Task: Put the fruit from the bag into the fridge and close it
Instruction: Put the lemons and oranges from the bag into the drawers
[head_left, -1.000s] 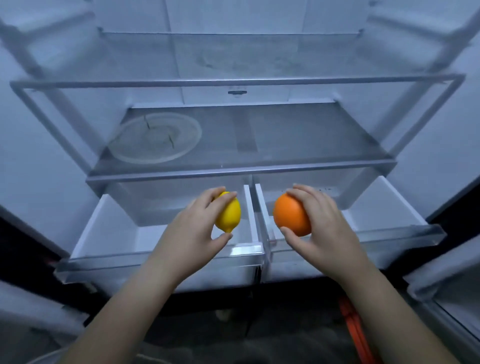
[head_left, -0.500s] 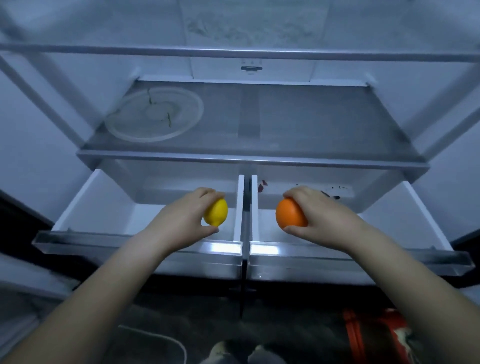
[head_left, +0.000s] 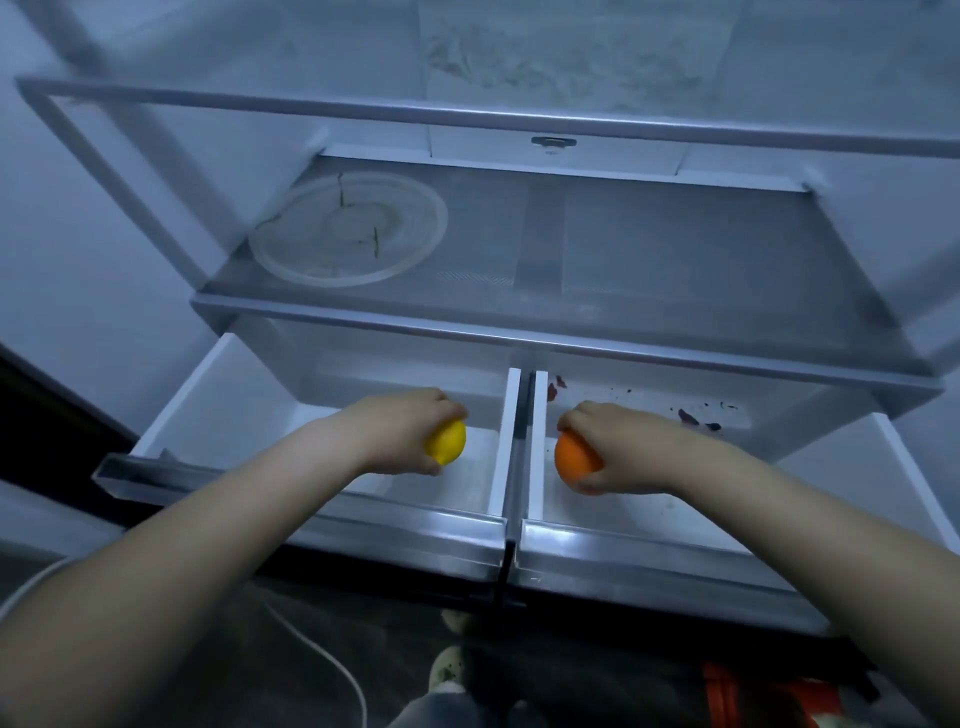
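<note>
Two hands hold fruit inside the fridge's (head_left: 104, 234) open drawers.

Nearest, below both forearms, lie a white cable (head_left: 332, 670) and an orange bag (head_left: 727, 691) on the floor. The left hand (head_left: 400, 431) curls over a lemon (head_left: 448, 441) within the left drawer (head_left: 363, 525). The right hand (head_left: 618, 447) grips an orange (head_left: 574, 460) within the right drawer (head_left: 649, 551). Whether either fruit touches the drawer bottom cannot be told. Just beyond the right hand lie dark specks (head_left: 696, 415). Farther, above both hands, a glass shelf (head_left: 649, 270) carries a clear round plate (head_left: 348, 228) beyond the left hand.
</note>
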